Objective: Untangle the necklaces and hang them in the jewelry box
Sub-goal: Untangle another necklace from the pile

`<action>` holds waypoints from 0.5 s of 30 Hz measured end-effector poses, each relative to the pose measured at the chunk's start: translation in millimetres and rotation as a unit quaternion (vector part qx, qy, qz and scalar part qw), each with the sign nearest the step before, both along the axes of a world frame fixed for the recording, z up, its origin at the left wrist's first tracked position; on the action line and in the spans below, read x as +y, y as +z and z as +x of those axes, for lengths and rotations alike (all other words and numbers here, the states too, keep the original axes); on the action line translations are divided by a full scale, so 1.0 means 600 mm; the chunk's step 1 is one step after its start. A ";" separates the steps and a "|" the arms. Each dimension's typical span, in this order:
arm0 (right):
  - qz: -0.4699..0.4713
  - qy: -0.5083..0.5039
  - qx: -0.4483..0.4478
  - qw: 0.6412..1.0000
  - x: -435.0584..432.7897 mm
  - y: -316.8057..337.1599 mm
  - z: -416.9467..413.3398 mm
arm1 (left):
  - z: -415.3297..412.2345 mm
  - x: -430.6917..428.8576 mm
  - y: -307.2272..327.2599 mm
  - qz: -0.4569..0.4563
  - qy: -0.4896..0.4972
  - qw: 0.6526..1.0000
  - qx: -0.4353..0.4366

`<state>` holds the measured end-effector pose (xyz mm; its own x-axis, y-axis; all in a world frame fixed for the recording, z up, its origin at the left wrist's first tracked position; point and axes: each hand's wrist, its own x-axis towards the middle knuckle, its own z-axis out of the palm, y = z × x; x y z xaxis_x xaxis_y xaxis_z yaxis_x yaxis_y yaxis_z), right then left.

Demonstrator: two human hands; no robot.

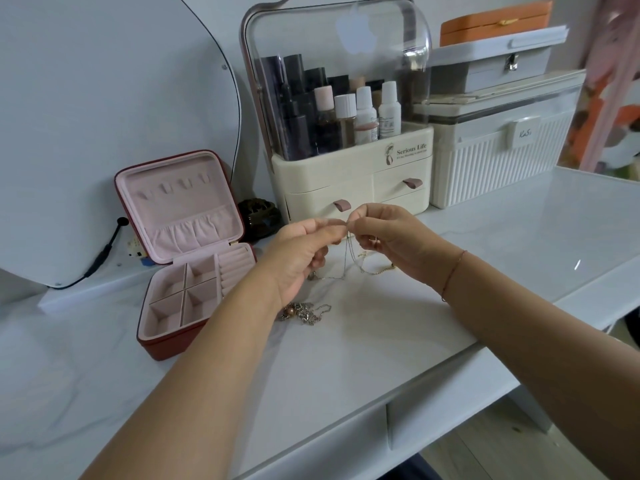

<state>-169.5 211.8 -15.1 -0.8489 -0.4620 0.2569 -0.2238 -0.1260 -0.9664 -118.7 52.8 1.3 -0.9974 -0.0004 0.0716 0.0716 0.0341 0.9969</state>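
We see the left hand (298, 252) and the right hand (394, 241) raised over the middle of the tabletop (381, 344), both pinching with curled fingers the top of a thin necklace (347, 259), which hangs down between them to the surface. A tangled heap of chains (304, 315) lies beside the left wrist, and the jewelry box (162, 348) stands open toward the left edge.

Red jewelry box (162, 344) (pink lining); cream organizer (349, 174); orange case (491, 24).

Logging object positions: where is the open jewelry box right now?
Head view: the jewelry box sits open at left on the table, left of the left hand.
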 end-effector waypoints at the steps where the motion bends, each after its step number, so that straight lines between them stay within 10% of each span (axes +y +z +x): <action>1: -0.001 0.000 0.002 1.000 0.000 0.000 0.000 | 0.001 0.000 -0.001 -0.022 -0.009 1.000 -0.001; 15: 0.004 0.001 0.007 1.000 -0.002 0.004 0.005 | 0.002 -0.001 -0.001 -0.074 0.019 0.997 -0.004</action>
<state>-166.4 210.9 -13.0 -0.8438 -0.4667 0.2651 -0.2374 -0.1185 -0.9642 -117.3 52.3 0.8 -0.9975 -0.0279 0.0650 0.0588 0.1835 0.9812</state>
